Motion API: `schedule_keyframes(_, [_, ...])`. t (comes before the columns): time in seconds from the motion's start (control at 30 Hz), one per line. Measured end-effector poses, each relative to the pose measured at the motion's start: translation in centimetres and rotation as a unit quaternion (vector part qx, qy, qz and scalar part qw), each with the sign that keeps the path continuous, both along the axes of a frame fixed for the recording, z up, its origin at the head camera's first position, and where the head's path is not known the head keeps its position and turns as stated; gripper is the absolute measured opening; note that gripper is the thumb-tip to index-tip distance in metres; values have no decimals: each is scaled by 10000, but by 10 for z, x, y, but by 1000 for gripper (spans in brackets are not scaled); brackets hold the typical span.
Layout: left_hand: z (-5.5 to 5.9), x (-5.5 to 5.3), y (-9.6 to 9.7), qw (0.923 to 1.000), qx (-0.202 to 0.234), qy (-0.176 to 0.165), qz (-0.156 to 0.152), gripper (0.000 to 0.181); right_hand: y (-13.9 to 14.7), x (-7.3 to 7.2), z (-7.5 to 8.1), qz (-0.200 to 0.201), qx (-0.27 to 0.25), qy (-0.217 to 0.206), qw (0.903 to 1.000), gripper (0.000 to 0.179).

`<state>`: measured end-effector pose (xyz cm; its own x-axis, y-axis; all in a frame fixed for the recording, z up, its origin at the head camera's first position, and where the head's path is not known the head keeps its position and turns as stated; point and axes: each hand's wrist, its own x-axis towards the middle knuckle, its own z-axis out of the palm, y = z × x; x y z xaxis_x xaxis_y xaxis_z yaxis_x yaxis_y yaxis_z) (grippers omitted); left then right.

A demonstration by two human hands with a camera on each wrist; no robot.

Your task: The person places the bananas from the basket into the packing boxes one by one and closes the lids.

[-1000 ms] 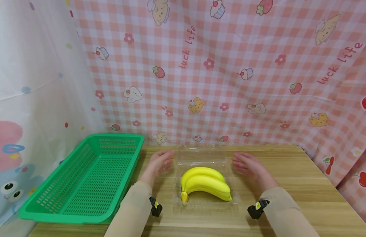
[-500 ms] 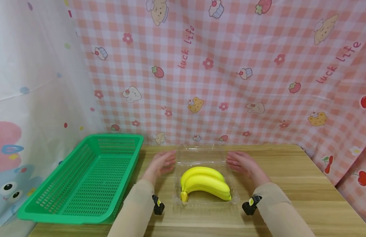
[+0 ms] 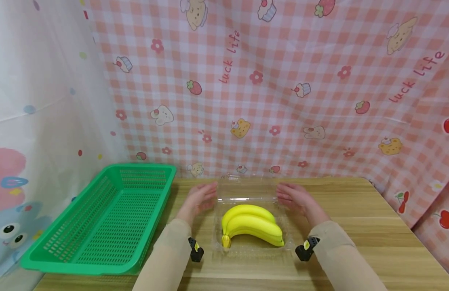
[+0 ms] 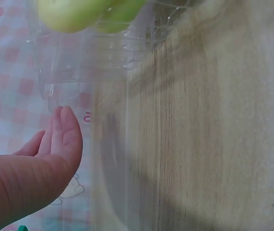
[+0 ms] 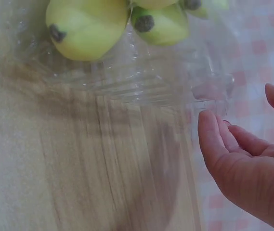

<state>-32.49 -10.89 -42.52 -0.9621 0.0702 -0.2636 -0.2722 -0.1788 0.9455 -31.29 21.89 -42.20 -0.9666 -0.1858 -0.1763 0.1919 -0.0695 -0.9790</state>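
Note:
A bunch of yellow bananas (image 3: 251, 224) lies in a clear plastic clamshell box (image 3: 253, 252) on the table. Its hinged lid (image 3: 247, 188) stands open at the back. My left hand (image 3: 200, 198) is at the lid's left edge, and my right hand (image 3: 293, 198) is at its right edge. In the left wrist view, the fingertips (image 4: 64, 113) meet the lid's corner with the fingers extended. Similarly, the right wrist view has the extended fingertips (image 5: 206, 118) at the lid's edge; firm contact is hard to tell there. Neither hand curls round anything.
To the left, a green plastic basket (image 3: 137, 264) with slotted walls sits on the wooden table (image 3: 373, 250). Behind the table hangs a pink checked cloth (image 3: 282, 105); a white printed cloth (image 3: 60, 121) hangs on the left side.
Both hands have moved inward from beside the box to the lid's side edges. The lid's far edge has risen slightly. The bananas and basket have stayed in place.

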Motion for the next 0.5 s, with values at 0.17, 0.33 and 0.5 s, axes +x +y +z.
schedule_keyframes(0.17, [-1,-2,2,9996,77,98,252,58,0,-1,2,-52,-63,141,9999,62])
schedule_keyframes(0.33, [2,-3,2,9988,96,348,343,50,0,-1,6,-169,-134,358,9991,59])
schedule_keyframes(0.5, [6,-3,2,9971,-99,698,296,43,-2,1,12,-360,216,529,9977,56])
